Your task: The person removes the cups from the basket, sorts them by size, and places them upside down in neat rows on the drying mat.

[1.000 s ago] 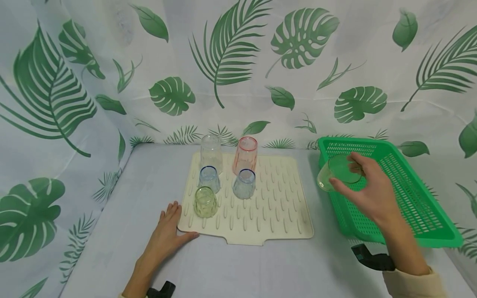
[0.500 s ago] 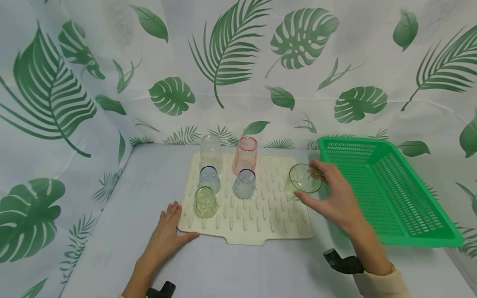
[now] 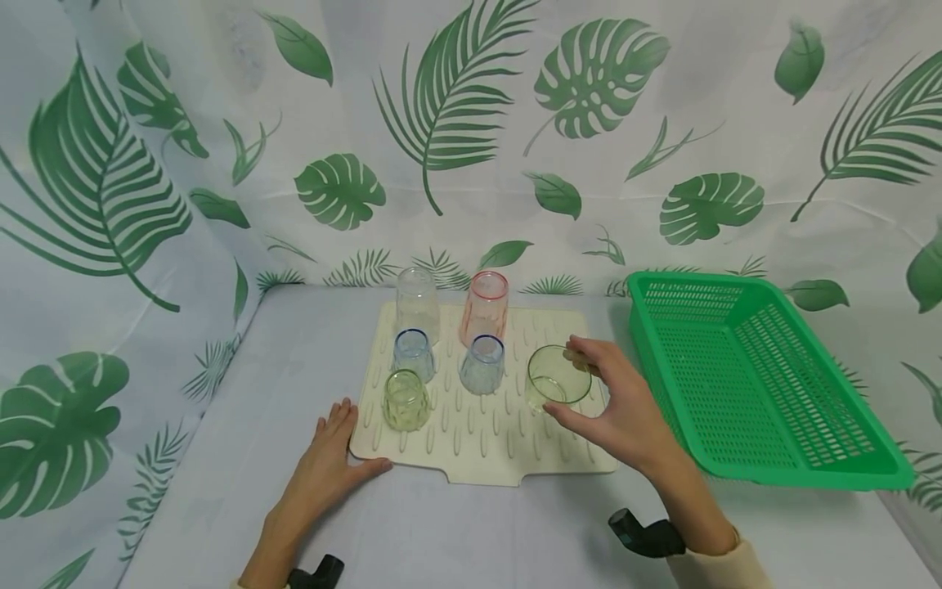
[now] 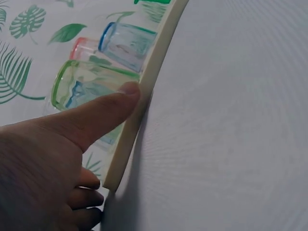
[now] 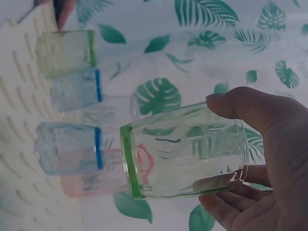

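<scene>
My right hand (image 3: 624, 413) holds a green-tinted glass (image 5: 183, 151) over the right part of the cream drying mat (image 3: 482, 469). Thumb and fingers grip it near its wide end, which faces up in the head view; the thick green end points toward the mat in the right wrist view. The left hand (image 3: 327, 473) rests at the mat's front left corner, fingers straight along the side and thumb (image 4: 118, 103) on the front edge. On the mat stand a small green glass (image 3: 406, 401), two small blue glasses, a tall clear glass (image 3: 417, 307) and a tall pink glass (image 3: 484, 311).
A green perforated basket (image 3: 758, 393) stands to the right of the mat, its rim behind the right forearm. A white cloth (image 3: 471, 532) covers the table, and a leaf-printed curtain (image 3: 471, 196) rises behind and at the left.
The right hand has carried the green-tinted glass leftward from over the basket's near side to above the mat. The left hand and standing glasses have stayed put.
</scene>
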{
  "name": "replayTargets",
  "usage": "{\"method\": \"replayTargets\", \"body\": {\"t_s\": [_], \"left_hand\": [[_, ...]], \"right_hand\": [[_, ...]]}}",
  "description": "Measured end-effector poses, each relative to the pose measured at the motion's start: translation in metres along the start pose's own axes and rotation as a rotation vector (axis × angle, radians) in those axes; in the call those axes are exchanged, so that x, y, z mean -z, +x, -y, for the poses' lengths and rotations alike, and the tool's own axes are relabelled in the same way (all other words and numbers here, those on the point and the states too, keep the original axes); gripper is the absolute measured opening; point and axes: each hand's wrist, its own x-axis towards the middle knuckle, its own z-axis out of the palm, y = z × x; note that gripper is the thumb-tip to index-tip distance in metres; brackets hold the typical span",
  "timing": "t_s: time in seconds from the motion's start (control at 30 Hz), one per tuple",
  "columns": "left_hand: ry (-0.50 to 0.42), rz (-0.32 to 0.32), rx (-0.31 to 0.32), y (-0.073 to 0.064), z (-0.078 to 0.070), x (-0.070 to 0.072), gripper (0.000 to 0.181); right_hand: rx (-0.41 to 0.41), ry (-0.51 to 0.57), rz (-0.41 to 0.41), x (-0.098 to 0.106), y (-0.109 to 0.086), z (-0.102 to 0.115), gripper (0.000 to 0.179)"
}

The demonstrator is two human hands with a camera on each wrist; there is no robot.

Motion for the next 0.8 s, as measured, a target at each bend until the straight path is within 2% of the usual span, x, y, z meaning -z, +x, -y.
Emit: {"method": "replayTargets", "body": {"t_s": [0.2,0.37,0.47,0.53,0.8], "left_hand": [[-0.015,-0.038,0.002,-0.002,-0.011,0.01,0.104],[-0.026,-0.14,-0.098,-0.006,-0.035,0.02,0.095],[-0.071,-0.175,-0.171,-0.007,-0.054,0.024,0.089],[-0.095,-0.171,-0.214,-0.007,-0.067,0.026,0.087],[-0.202,-0.062,-0.334,-0.004,-0.106,0.028,0.082]], "right_hand": [[0.005,0.009,0.015,-0.005,-0.002,0.003,0.081],[-0.028,0.019,0.054,-0.007,-0.002,0.007,0.081],[-0.035,0.039,0.073,-0.009,-0.003,0.01,0.08],[-0.04,0.04,0.083,-0.01,-0.003,0.012,0.08],[-0.007,0.111,0.139,-0.016,-0.003,0.023,0.08]]}}
